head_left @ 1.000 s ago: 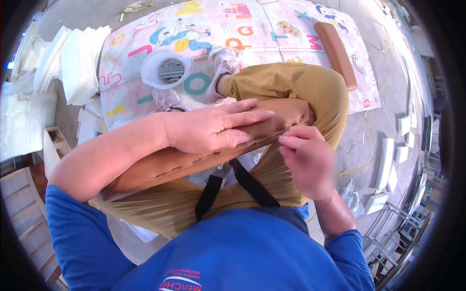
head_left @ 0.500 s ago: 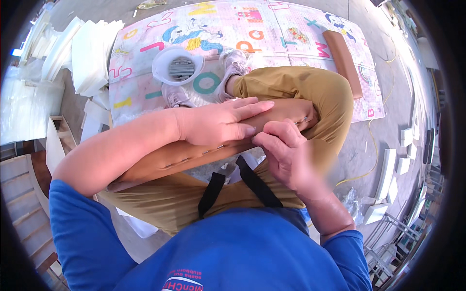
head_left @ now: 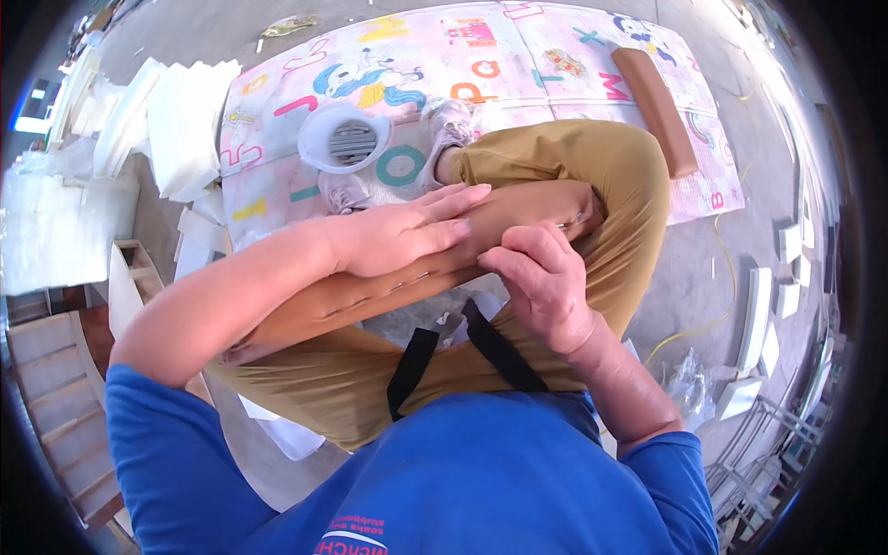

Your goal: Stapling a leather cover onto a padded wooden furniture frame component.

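Pad (head_left: 370,291), long and brown, lies across the lap, propped on the bent knee (head_left: 592,166) so it stays put. Left hand (head_left: 398,236) presses flat on it, fingers spread, steadying it. Right hand (head_left: 541,277) curls shut, pinching at its edge near a small metal bit (head_left: 575,218).

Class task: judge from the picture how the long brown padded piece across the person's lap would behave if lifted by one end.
The brown piece spans the lap without sagging, so it probably has a stiff core. Its covering looks smooth, perhaps slippery. The left hand presses it flat, hinting it might shift otherwise.
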{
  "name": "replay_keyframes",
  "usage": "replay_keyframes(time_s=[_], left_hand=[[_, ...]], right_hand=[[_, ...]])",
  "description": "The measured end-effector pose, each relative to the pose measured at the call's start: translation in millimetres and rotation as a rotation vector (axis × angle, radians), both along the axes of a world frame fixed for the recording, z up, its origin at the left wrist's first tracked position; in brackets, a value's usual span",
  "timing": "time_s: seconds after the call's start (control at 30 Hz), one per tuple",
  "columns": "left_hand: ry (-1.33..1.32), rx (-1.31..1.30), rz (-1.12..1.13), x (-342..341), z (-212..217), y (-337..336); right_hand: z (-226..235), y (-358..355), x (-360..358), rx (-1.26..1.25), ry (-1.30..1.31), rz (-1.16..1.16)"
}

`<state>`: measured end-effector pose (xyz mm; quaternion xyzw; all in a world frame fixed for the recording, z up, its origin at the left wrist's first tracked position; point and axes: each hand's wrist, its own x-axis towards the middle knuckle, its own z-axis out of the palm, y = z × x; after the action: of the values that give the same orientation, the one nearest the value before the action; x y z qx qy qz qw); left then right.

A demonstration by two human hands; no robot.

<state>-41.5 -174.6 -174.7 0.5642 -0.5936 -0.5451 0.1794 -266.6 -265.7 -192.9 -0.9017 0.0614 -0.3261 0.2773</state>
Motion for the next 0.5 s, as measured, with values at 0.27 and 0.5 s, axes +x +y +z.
replay_keyframes(time_s=[0.27, 0.5], left_hand=[[-0.102, -0.15, -0.084, -8.1, 20.4, 11.3], [-0.088, -0.218, -0.139, -12.8, 13.9, 0.1]], right_hand=[[-0.1, -12.8, -124.9, 0.227, 0.053, -0.593], [-286.4, 31.6, -358.8, 0.549, 0.521, -0.759]])
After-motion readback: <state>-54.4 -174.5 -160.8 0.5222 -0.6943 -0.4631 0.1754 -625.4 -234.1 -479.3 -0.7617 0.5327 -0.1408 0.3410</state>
